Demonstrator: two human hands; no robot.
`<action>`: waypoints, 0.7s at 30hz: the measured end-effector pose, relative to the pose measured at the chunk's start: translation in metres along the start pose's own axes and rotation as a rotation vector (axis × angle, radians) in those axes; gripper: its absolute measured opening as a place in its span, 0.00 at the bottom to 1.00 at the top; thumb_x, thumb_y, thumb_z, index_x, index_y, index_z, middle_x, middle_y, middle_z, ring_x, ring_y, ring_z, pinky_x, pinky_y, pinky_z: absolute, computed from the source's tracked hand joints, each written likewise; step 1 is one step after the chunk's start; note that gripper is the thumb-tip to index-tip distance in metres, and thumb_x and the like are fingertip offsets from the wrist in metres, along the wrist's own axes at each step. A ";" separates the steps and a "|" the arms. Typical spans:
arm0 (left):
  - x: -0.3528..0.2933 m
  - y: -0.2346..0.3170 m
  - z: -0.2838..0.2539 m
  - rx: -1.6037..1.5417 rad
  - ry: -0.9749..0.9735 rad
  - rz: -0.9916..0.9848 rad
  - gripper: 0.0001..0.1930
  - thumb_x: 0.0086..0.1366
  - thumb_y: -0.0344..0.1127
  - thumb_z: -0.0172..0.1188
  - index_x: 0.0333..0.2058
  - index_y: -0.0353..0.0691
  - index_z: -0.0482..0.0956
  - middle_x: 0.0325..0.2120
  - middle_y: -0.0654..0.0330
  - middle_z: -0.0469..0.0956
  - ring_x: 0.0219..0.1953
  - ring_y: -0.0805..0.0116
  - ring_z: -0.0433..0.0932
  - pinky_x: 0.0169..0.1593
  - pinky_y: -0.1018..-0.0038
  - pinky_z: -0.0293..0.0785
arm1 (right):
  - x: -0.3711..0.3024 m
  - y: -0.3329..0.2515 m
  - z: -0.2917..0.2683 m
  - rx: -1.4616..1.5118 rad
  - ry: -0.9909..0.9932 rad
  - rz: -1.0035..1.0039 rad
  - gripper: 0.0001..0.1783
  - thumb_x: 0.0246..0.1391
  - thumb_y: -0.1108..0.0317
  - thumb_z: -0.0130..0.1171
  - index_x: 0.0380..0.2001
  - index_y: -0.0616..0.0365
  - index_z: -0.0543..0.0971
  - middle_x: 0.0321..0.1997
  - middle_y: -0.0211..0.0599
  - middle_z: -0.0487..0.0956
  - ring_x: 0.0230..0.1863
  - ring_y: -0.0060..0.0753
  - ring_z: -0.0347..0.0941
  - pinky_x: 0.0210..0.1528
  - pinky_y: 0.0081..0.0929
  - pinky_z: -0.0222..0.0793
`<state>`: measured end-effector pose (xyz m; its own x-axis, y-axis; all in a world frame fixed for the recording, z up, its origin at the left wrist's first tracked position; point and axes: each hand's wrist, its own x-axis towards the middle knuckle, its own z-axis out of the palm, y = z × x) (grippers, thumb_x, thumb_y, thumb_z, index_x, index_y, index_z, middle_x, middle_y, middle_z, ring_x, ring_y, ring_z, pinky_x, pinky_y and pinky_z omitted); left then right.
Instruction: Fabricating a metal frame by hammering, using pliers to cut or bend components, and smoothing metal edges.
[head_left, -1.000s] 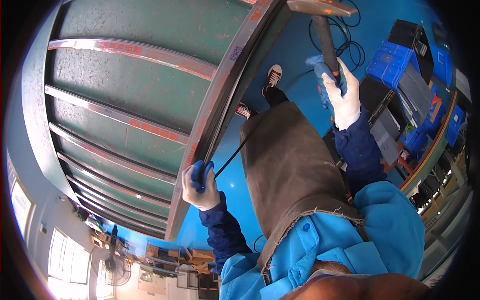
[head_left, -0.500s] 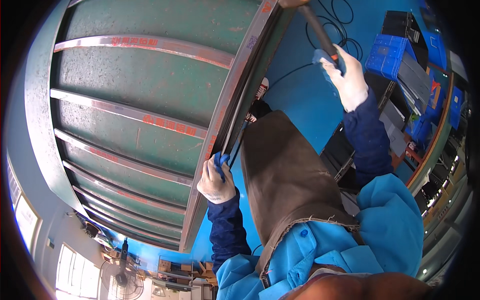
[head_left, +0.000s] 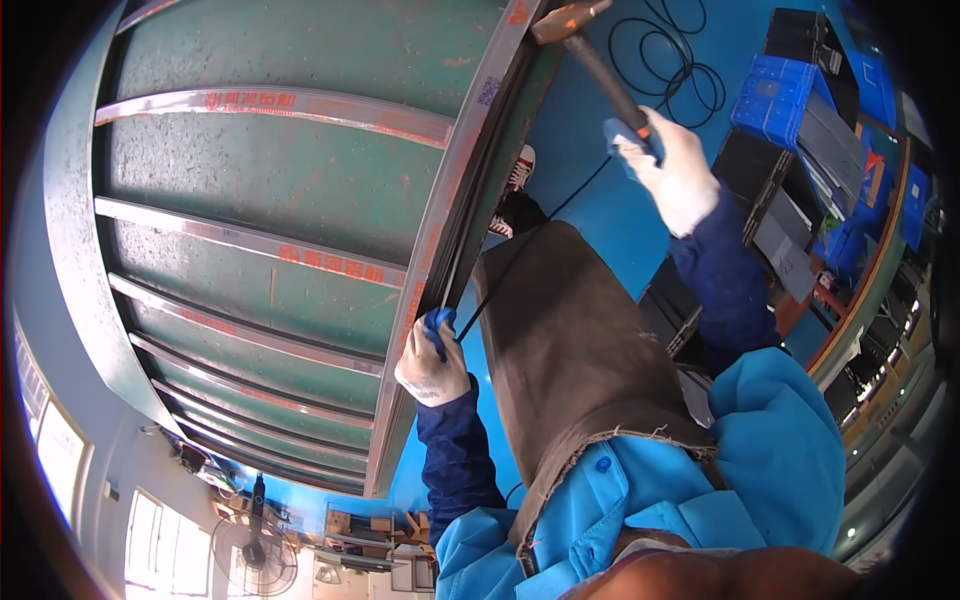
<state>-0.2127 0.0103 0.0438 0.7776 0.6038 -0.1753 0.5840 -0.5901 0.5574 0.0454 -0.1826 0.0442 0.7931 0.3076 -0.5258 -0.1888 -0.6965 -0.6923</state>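
Note:
My right hand (head_left: pixel 680 172), in a white glove with blue fingertips, grips a hammer (head_left: pixel 610 85) by its dark handle. The hammer's head is close to the upper end of a long metal frame bar (head_left: pixel 445 210). Lower down, my left hand (head_left: pixel 432 365), gloved alike, is closed at the bar's outer edge. A thin grey strip or rod runs up along the bar from its fingers; whether they hold it is unclear. A black cable (head_left: pixel 520 248) passes over my apron toward that hand. Silver crossbars (head_left: pixel 270 112) with red print span the large green panel (head_left: pixel 290 45).
A coil of black cable (head_left: pixel 690 75) lies on the blue floor. At the right stand blue crates (head_left: pixel 785 100), black boxes and a shelf. A person's shoe (head_left: pixel 522 168) shows beside the panel. A fan (head_left: pixel 258 555) stands at the lower left.
My right hand and the hammer have shifted slightly left and down, bringing the hammer's head fully into view. My left hand stays almost in place. The panel appears slightly lower and the cable has straightened.

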 end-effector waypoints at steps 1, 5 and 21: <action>-0.001 0.000 -0.001 0.005 -0.006 -0.003 0.04 0.60 0.25 0.53 0.29 0.37 0.77 0.16 0.62 0.75 0.12 0.69 0.68 0.21 0.77 0.67 | -0.002 0.003 0.003 0.003 -0.004 0.006 0.13 0.49 0.71 0.62 0.39 0.61 0.75 0.25 0.40 0.77 0.22 0.35 0.72 0.27 0.27 0.68; -0.002 0.000 0.001 0.025 -0.014 -0.041 0.05 0.56 0.23 0.55 0.30 0.40 0.78 0.18 0.61 0.75 0.14 0.64 0.70 0.22 0.75 0.67 | -0.019 0.019 0.015 -0.183 0.242 -0.305 0.12 0.50 0.70 0.62 0.38 0.60 0.74 0.24 0.40 0.77 0.21 0.37 0.72 0.26 0.29 0.67; -0.006 -0.001 0.002 0.046 -0.023 -0.117 0.04 0.57 0.23 0.55 0.30 0.38 0.78 0.18 0.60 0.76 0.14 0.65 0.70 0.23 0.76 0.68 | -0.044 -0.004 0.010 -0.165 0.067 -0.116 0.17 0.48 0.62 0.64 0.39 0.57 0.73 0.25 0.42 0.78 0.24 0.50 0.74 0.29 0.41 0.67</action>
<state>-0.2177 0.0065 0.0427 0.7083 0.6580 -0.2555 0.6806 -0.5405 0.4946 0.0054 -0.1870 0.0649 0.8415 0.3526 -0.4093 -0.0004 -0.7572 -0.6532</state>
